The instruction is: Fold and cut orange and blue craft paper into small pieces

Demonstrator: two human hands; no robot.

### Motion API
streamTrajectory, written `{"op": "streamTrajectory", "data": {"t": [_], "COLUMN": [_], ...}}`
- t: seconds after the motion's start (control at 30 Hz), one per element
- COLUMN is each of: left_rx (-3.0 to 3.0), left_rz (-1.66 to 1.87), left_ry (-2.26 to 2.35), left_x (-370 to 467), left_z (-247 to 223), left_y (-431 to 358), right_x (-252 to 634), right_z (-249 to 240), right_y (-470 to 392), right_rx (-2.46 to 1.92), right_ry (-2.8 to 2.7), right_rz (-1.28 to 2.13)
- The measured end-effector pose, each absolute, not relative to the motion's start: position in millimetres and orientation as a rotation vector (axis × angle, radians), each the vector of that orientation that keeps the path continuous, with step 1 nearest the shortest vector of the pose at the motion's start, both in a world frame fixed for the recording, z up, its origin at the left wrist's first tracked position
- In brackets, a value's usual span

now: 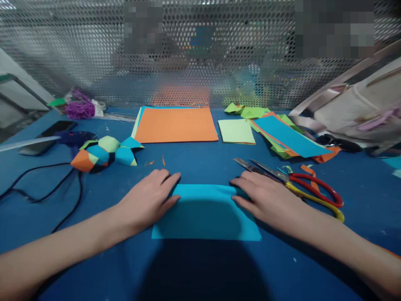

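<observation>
A light-blue sheet of paper [206,217] lies on the blue table in front of me, its far edge slightly raised, perhaps folded over. My left hand [150,194] grips the far left corner, thumb on the near side and fingers curled at the far edge. At the far right corner my right hand [260,192] holds the paper in the same way. Just beyond the right hand are scissors [288,179] with one red and one yellow handle, blades apart. A craft knife [246,164] lies partly hidden behind that hand.
A multicoloured folded-paper piece [108,152], a glue gun [75,137] with black cord and a phone [48,138] lie left. Behind are orange paper [177,125], pale-green squares [237,131] and blue strips [288,133]. A perforated metal panel [200,71] closes off the back; a bag [351,104] stands right.
</observation>
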State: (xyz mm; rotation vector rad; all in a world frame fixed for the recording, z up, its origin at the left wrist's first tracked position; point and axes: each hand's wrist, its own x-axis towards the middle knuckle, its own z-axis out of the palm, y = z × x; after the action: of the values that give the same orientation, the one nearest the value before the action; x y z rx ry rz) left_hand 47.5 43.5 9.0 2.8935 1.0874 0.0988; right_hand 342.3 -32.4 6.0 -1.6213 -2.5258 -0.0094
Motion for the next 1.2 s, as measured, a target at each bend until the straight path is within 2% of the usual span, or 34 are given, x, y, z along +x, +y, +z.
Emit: {"op": "streamTrajectory", "data": {"t": [0.07, 0.17, 0.27, 0.33, 0.6, 0.73, 0.9, 1.2], "left_rx": [2.695, 2.229, 1.430, 0.965, 0.580, 0.486, 0.442, 0.706], "left_rz": [0.137, 0.399, 0.824, 0.931, 0.747, 0.835, 0.934, 0.688], "left_ry": [1.112, 1.134, 1.175, 1.084, 0.860, 0.798, 0.772, 0.847], "left_x": [50.4, 55.6, 60.9, 62.8, 53.5, 54.8, 62.8, 73.8], "left_z": [16.7, 26.0, 30.2, 30.8, 27.5, 22.4, 18.6, 14.5], "left_y": [48.5, 58.8, 71.0, 78.8, 95.0, 92.0, 82.1, 56.2], "right_x": [346.3, 347.7, 343.2, 338.1, 328.7, 328.5, 326.1, 313.1], "right_z": [10.3, 15.7, 15.0, 11.0, 6.4, 5.0, 3.5, 6.6], "right_y": [-27.2, -19.8, -14.8, -12.8, -8.0, -6.3, -8.3, -16.1], "right_rx": [-1.615, -1.689, -1.736, -1.652, -1.474, -1.424, -1.306, -1.307], "right_ry": [-2.403, -2.061, -1.595, -1.306, -0.752, -0.614, -0.548, -0.596], "right_rz": [0.340, 0.802, 1.189, 1.348, 1.419, 1.425, 1.459, 1.525]}}
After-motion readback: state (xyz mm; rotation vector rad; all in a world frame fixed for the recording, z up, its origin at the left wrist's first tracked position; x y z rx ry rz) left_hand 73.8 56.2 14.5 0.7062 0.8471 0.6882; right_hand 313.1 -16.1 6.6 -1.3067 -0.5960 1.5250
